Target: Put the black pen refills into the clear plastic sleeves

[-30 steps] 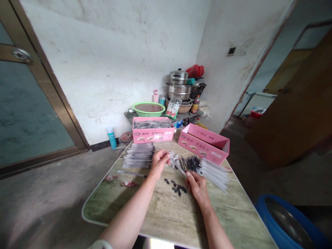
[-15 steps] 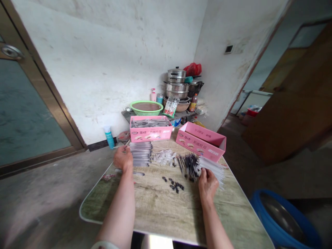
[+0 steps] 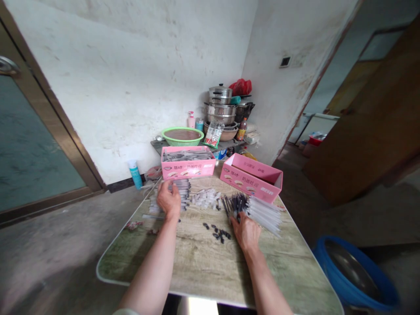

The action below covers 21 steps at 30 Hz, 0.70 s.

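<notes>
My left hand (image 3: 169, 197) is over the row of assembled pens (image 3: 184, 192) on the table's left side, with its fingers bent and thumb apart; I see nothing held in it. My right hand (image 3: 246, 232) reaches down at the bunch of slim dark pen refills (image 3: 239, 202), thumb and forefinger closing at their near ends. Right of it lies a stack of clear white pen barrels (image 3: 264, 214). Small white pen parts (image 3: 206, 198) are heaped between the hands, and several small black caps (image 3: 221, 234) lie scattered nearer me. A single pen (image 3: 154, 217) rests below the row.
A pink box (image 3: 188, 169) full of pens stands at the table's back; a second pink box (image 3: 251, 180) is angled to its right. Behind are a green basin (image 3: 182, 141) and stacked steel pots (image 3: 221, 113). A blue tub (image 3: 357, 275) stands on the floor at right.
My left hand has moved right, from the row's left end to above the pens. My right hand has shifted left from the white barrels to the dark refills.
</notes>
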Motion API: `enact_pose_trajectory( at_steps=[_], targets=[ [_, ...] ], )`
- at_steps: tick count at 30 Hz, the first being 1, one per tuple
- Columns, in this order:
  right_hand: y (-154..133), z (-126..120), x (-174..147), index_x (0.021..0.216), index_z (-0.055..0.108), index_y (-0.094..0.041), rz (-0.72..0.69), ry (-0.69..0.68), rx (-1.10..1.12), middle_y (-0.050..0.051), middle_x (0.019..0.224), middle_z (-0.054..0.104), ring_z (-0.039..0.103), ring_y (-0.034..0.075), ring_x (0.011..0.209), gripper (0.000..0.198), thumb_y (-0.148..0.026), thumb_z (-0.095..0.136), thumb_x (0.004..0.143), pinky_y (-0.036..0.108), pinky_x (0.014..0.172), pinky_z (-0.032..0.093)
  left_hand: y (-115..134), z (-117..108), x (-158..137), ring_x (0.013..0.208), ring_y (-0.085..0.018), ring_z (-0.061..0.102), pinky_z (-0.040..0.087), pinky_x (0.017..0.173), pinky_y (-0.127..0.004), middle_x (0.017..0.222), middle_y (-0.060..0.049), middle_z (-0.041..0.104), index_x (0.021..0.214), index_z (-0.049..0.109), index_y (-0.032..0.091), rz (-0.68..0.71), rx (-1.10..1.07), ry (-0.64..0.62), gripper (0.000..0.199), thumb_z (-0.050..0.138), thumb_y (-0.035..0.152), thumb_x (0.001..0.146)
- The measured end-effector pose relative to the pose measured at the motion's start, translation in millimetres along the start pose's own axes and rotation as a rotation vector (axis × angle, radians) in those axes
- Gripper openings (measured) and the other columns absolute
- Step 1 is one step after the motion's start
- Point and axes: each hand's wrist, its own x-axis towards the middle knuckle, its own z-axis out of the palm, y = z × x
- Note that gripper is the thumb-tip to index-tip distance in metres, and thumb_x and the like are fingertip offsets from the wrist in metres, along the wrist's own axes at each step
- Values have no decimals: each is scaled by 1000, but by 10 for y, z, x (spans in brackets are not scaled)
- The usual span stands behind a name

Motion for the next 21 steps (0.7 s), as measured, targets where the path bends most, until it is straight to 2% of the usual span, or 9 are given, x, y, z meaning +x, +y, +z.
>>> enact_pose_trajectory(
  at_steps=[3, 7, 11, 13, 15, 17, 21],
  targets=[
    [-37, -5, -8, 92, 65, -19, -5, -24, -60, 10, 78, 73, 70, 20, 71, 24, -36, 49, 96, 25, 60, 37, 185, 73, -228, 65, -14, 56, 44, 72, -27, 90, -4, 68, 94, 71, 20, 150, -93, -206, 18, 57, 16, 83],
    [-32, -37, -20, 91, 67, -19, 32, -11, -36, 10, 76, 72, 70, 21, 72, 30, -40, 47, 96, 26, 61, 38, 269, 174, -462, 67, -13, 59, 45, 70, -24, 87, -2, 69, 90, 71, 20, 333, -230, -587, 15, 58, 15, 84],
    [110, -89, 14, 110, 66, -20, 258, 76, 11, 13, 82, 73, 70, 24, 75, 34, -38, 39, 99, 29, 64, 42, 237, 264, -579, 81, -17, 64, 47, 76, -27, 90, -4, 70, 90, 73, 21, 488, -207, -889, 14, 61, 15, 84],
    [217, -105, 43, 121, 62, -22, 393, 68, 11, 14, 83, 73, 71, 26, 78, 35, -36, 40, 97, 32, 67, 44, 233, 283, -616, 88, -19, 65, 48, 80, -30, 96, -5, 70, 96, 73, 22, 538, -141, -974, 17, 62, 17, 84],
    [305, -112, 65, 125, 59, -22, 468, 54, 7, 14, 86, 73, 71, 27, 82, 36, -36, 43, 95, 34, 71, 45, 251, 283, -649, 92, -21, 65, 48, 82, -31, 102, -6, 69, 105, 71, 23, 569, -58, -1013, 22, 63, 20, 85],
    [350, -118, 73, 123, 59, -22, 478, 18, -1, 14, 88, 73, 71, 28, 84, 35, -34, 46, 93, 35, 72, 46, 285, 272, -681, 94, -22, 65, 48, 81, -31, 106, -7, 68, 109, 70, 24, 589, 26, -1032, 25, 63, 22, 85],
    [335, -139, 59, 114, 61, -22, 429, -21, -18, 14, 86, 73, 72, 29, 83, 29, -35, 47, 92, 35, 70, 46, 350, 248, -732, 92, -22, 65, 47, 77, -31, 105, -8, 67, 104, 70, 24, 599, 79, -1061, 20, 62, 23, 85]
  ],
)
